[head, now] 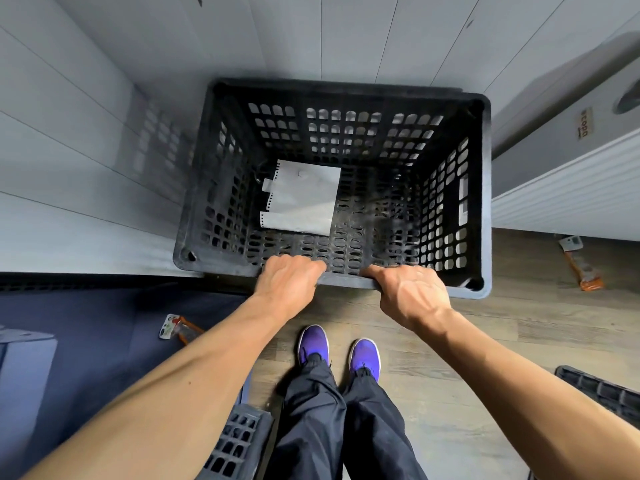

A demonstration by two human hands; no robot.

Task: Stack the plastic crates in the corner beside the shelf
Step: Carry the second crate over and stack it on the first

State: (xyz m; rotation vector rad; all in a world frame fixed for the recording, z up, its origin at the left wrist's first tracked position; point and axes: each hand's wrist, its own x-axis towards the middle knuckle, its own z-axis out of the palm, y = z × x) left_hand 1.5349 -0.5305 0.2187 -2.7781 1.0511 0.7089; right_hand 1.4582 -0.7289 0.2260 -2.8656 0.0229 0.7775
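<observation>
A black perforated plastic crate (483,188) stands in the corner against the grey panelled wall, seen from above. My left hand (287,284) and my right hand (412,299) both grip its near rim, fingers curled over the edge into the crate. A white sheet of paper (301,202) lies on the crate's bottom. The crate's rim sits high above the floor; what it rests on is hidden beneath it. Another black crate (239,441) stands by my left leg, and a further black crate's edge (602,393) shows at the lower right.
A white unit (568,161) with a ribbed front stands right of the crate. A dark blue surface (97,334) lies at the left with a small packet (176,329) on it. An orange packet (581,265) lies on the wood floor at the right. My purple shoes (339,351) stand just behind the crate.
</observation>
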